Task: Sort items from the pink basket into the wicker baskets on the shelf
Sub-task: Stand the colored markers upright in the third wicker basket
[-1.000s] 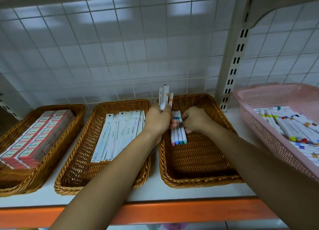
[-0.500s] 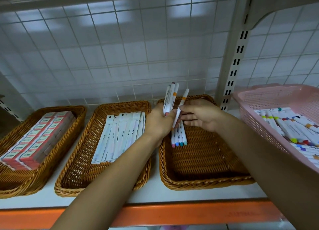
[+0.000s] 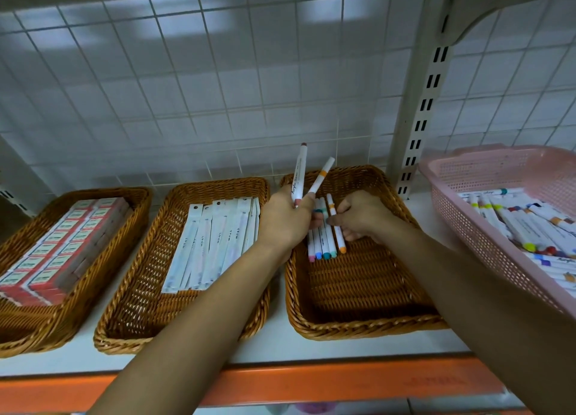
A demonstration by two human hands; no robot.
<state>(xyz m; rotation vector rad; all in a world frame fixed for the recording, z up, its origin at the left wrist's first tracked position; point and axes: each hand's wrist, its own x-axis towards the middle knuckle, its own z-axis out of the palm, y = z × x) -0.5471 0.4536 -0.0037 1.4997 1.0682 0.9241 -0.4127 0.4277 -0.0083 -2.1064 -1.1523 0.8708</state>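
My left hand (image 3: 285, 219) grips two white markers (image 3: 300, 177) that stick up over the back left corner of the right wicker basket (image 3: 367, 318). My right hand (image 3: 363, 216) pinches an orange-capped marker (image 3: 336, 227) and lays it beside several markers (image 3: 321, 246) lined up on the basket floor. The pink basket (image 3: 486, 168) at the right holds many more white markers (image 3: 526, 227) with coloured caps.
The middle wicker basket (image 3: 137, 321) holds flat white packets (image 3: 215, 243). Red boxes (image 3: 59, 252) fill the left wicker basket (image 3: 37, 330). A slotted metal upright (image 3: 420, 118) stands between the right basket and the pink one. The shelf has an orange front edge (image 3: 311, 386).
My right hand took one orange-banded marker from the bundle in my left hand and brought it down into the right wicker basket. My left hand now holds two markers, not three.
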